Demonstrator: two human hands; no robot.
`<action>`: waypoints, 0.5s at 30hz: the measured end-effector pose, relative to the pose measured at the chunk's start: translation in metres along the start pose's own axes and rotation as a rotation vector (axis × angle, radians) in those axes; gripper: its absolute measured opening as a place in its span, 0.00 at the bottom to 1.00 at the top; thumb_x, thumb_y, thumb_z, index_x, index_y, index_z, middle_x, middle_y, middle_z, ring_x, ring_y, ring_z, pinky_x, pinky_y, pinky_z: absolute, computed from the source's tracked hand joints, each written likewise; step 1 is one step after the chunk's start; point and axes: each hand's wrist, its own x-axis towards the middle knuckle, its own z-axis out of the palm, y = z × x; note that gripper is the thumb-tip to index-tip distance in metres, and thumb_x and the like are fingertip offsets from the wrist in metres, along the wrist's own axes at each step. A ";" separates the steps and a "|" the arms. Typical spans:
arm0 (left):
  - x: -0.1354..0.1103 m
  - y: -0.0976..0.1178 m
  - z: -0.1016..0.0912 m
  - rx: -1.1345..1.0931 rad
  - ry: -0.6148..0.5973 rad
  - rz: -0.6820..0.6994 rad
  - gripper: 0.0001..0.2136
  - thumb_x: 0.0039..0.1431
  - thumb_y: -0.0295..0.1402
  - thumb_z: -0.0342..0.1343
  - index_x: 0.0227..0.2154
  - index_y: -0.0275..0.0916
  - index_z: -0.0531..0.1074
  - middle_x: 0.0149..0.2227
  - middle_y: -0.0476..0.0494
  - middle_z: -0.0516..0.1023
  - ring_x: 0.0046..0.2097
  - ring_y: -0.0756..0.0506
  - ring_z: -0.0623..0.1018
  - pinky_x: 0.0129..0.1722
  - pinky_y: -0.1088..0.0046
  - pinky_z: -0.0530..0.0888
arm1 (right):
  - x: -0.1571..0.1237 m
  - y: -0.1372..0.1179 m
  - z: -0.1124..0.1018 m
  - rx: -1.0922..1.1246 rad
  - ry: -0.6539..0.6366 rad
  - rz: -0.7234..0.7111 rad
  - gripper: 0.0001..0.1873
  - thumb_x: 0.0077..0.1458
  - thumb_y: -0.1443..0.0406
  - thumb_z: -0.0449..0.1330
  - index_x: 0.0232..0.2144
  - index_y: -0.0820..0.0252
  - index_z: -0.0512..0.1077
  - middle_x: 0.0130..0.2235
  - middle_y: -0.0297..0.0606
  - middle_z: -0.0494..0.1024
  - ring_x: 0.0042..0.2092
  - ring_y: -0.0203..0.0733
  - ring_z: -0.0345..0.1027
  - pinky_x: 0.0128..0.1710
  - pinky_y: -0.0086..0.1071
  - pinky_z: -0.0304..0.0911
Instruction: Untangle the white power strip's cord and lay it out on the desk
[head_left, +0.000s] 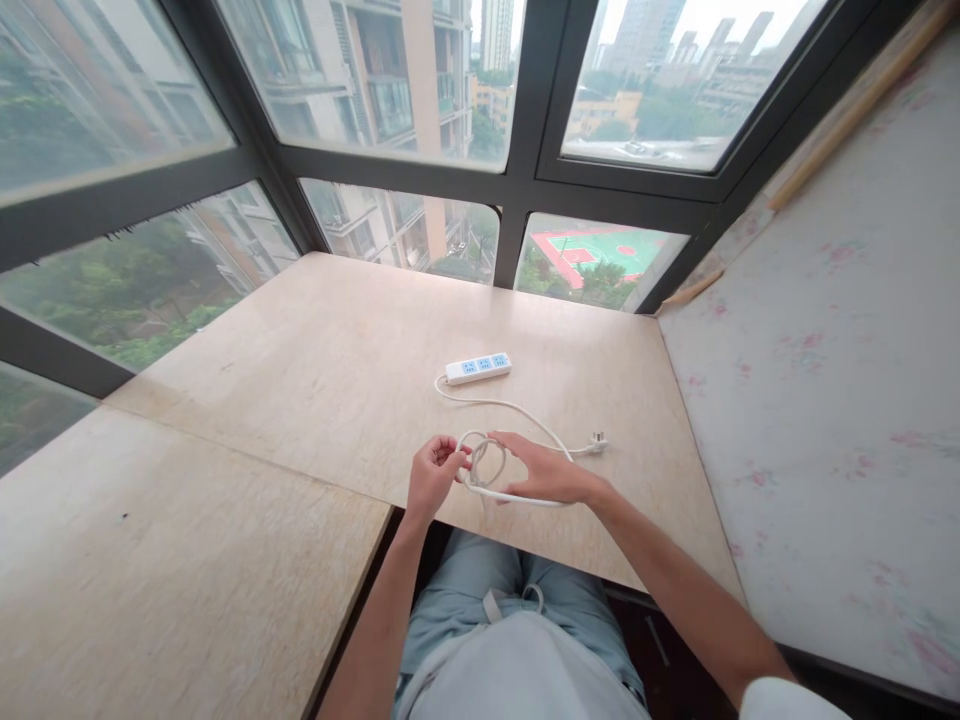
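A white power strip (478, 369) with light-blue socket faces lies on the beige stone ledge (300, 370), beyond my hands. Its white cord (517, 406) curves to the right and comes back towards me into a small coil. My left hand (433, 475) pinches the left side of this coil between thumb and fingertips. Around the coil's right side, my right hand (553, 472) is spread, thumb and fingers apart, with the cord running beside its palm. The plug (598, 442) rests on the ledge to the right of my right hand, prongs pointing up.
Dark-framed windows (517, 230) border the ledge at the back and left. A wall with flowered paper (810, 420) rises on the right. At lower left, another stone slab (187, 560) meets the ledge along a seam. My legs (480, 570) are at the front edge.
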 end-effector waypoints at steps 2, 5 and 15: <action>-0.004 0.009 0.007 0.011 -0.003 0.116 0.09 0.52 0.37 0.59 0.32 0.37 0.70 0.35 0.42 0.81 0.33 0.46 0.80 0.32 0.72 0.75 | -0.019 -0.002 0.003 -0.012 0.071 0.001 0.52 0.45 0.53 0.70 0.67 0.54 0.51 0.65 0.50 0.59 0.66 0.53 0.53 0.64 0.51 0.53; -0.008 0.020 0.013 0.049 -0.032 0.260 0.11 0.57 0.39 0.59 0.36 0.37 0.71 0.37 0.42 0.81 0.41 0.44 0.80 0.44 0.69 0.74 | -0.038 0.001 0.011 0.025 0.220 0.009 0.46 0.51 0.56 0.67 0.66 0.52 0.51 0.63 0.49 0.63 0.62 0.50 0.60 0.59 0.49 0.61; -0.014 0.042 0.038 0.009 -0.184 0.507 0.09 0.59 0.40 0.59 0.31 0.40 0.71 0.34 0.43 0.82 0.47 0.42 0.79 0.56 0.57 0.70 | -0.048 -0.018 -0.008 -0.133 0.733 -0.146 0.22 0.61 0.63 0.58 0.57 0.52 0.66 0.53 0.46 0.72 0.55 0.48 0.66 0.52 0.44 0.64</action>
